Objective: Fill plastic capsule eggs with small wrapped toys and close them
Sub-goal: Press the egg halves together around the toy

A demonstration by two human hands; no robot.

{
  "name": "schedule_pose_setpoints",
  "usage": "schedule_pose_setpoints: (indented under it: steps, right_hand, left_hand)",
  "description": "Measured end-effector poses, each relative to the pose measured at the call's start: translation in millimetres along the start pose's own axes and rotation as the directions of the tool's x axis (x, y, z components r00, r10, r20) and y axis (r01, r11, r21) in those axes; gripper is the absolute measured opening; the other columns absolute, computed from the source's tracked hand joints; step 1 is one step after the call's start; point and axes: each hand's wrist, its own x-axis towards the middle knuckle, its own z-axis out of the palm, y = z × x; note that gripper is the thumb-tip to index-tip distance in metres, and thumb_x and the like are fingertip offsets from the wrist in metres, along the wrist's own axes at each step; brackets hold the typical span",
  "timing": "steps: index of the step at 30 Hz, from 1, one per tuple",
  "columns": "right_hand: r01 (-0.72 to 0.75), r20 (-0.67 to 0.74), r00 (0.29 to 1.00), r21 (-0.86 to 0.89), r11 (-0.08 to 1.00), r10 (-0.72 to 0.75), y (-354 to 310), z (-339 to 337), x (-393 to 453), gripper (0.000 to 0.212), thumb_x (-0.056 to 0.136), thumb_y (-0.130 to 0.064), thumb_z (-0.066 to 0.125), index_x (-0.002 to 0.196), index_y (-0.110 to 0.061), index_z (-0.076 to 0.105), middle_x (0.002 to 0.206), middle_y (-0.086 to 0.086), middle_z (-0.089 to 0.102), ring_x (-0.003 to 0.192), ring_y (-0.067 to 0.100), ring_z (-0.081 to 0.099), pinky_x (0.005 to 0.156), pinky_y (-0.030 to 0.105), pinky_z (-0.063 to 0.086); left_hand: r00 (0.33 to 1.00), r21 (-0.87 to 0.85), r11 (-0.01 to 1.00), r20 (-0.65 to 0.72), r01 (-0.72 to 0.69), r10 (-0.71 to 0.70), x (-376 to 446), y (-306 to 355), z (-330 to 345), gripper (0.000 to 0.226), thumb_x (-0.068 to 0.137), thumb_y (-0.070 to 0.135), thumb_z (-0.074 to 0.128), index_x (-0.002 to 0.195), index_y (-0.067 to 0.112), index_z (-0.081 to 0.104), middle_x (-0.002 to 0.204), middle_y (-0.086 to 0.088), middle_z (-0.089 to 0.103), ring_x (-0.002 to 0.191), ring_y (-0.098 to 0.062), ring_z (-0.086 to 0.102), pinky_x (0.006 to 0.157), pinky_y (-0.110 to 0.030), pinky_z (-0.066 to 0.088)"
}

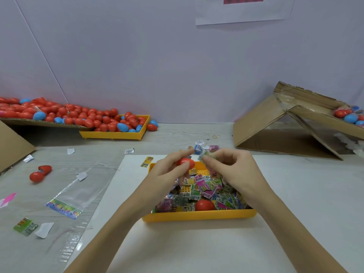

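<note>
While a red capsule egg (185,162) is held in the left hand (167,170) at centre frame, a light, crinkly wrapped toy (204,155) is pinched by the right hand (232,166), best gripped at its edges.

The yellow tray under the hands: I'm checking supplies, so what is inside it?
The yellow tray holds a heap of small wrapped toys and one red egg piece. Both forearms cover its side parts, and the toys hide most of its floor.
</note>
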Motion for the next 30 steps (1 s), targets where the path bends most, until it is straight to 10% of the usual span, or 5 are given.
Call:
schedule_pose_setpoints:
  steps: [5, 30]
  right_hand:
    - [-0.116, 0.018, 0.993, 0.257, 0.96, 0.115, -3.1, 3.3, -0.4, 0.02, 0.086, -0.037, 0.079, 0.089, -0.017, 0.081, 0.083, 0.004, 0.078, 0.076, 0.012, 0.07, 0.07, 0.023, 0.055]
    - [-0.083, 0.063, 0.995, 0.115, 0.99, 0.076, -4.3, 4.5, -3.3, 0.015, 0.09, -0.036, 0.077, 0.095, -0.023, 0.083, 0.09, 0.0, 0.08, 0.089, 0.015, 0.075, 0.084, 0.035, 0.061]
  left_hand:
    - [0.987, -0.013, 0.99, -0.073, -0.142, 0.141, 0.3, -1.1, 3.4, 0.056, 0.083, 0.018, 0.081, 0.133, 0.022, 0.057, 0.108, 0.001, 0.077, 0.099, -0.015, 0.075, 0.088, -0.02, 0.057]
    - [0.983, 0.07, 0.983, -0.058, -0.169, 0.173, 2.5, -7.2, 1.9, 0.039, 0.087, 0.018, 0.079, 0.125, 0.021, 0.068, 0.11, 0.007, 0.076, 0.104, -0.013, 0.073, 0.092, -0.025, 0.058]
